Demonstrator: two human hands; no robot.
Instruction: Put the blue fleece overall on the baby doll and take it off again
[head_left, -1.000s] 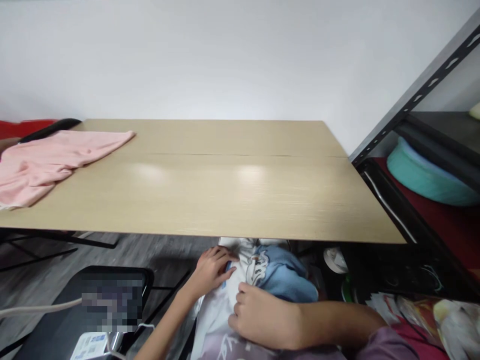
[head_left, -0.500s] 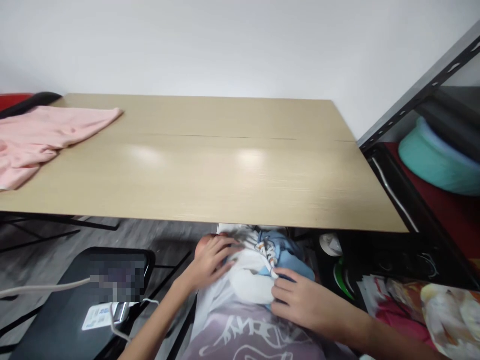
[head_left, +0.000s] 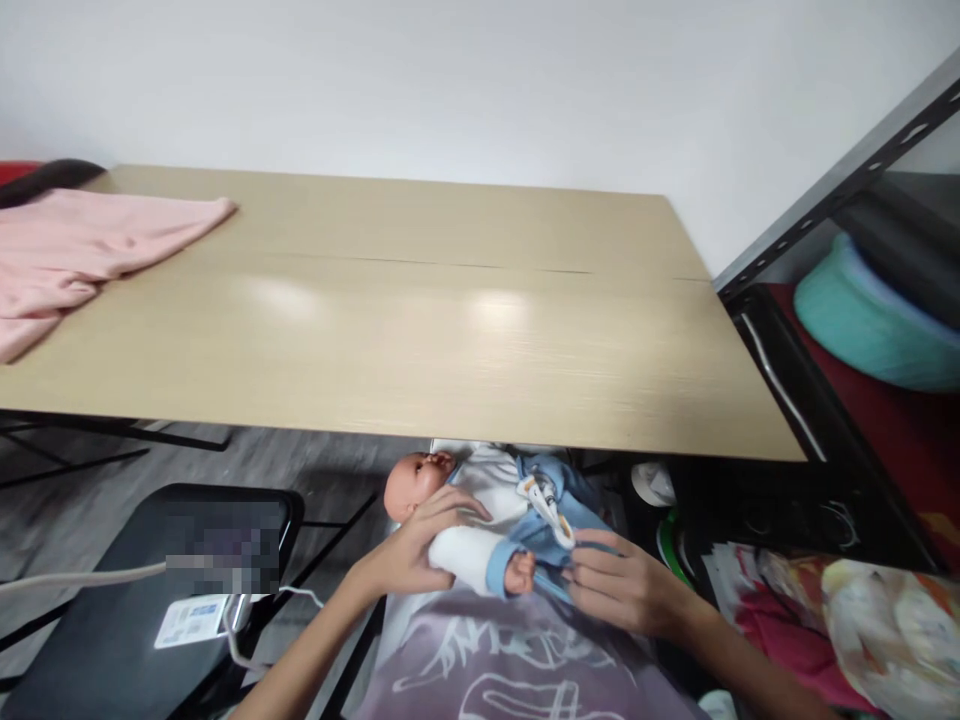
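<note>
- Holding a doll [head_left: 491,478] on the lap, just below the near edge of the table [head_left: 420,330], head toward the left.
- left hand [head_left: 405,548]: fingers curled around the doll's white-sleeved arm, gripping it.
- right hand [head_left: 622,590]: fingertips pinched on the blue outfit [head_left: 559,525] at the doll's middle.
- pink cloth [head_left: 75,250] lies on the table's far left corner, well apart from the hands.
- black chair [head_left: 112,620] beside the left arm; metal shelf [head_left: 817,400] on the right.

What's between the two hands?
The doll's arm, white-sleeved, lies between the left hand gripping it and the right hand pinching the blue garment, in the head view.
</note>
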